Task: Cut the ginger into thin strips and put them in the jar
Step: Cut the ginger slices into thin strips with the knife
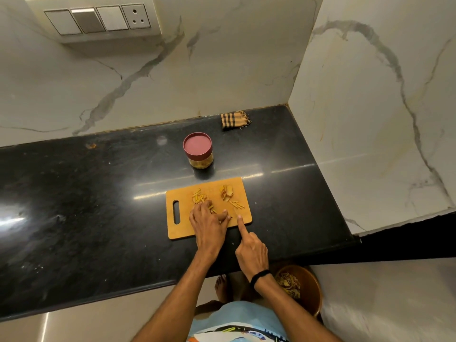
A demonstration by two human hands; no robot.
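Wooden cutting board [182, 228], lower centre of the frame, is where the ginger's kept: ginger strips [198, 196] piled upper left on it, uncut slices [226, 191] upper right. The left hand [209, 224] is laid over some strips, fingers bent; whether anything's gripped can't be told. The right hand [251, 250] has one fingertip [240, 223] pressed on the board, nothing seen held. The jar [200, 160] above is lidded, so it's judged roughly halfway: slices still to be cut, strips still to be jarred.

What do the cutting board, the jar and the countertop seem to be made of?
Cutting board: probably wood or bamboo, matt tan surface. Jar: clear plastic or glass, undecidable; matt maroon lid, likely plastic. Countertop: polished black stone, speckled, mirroring light.
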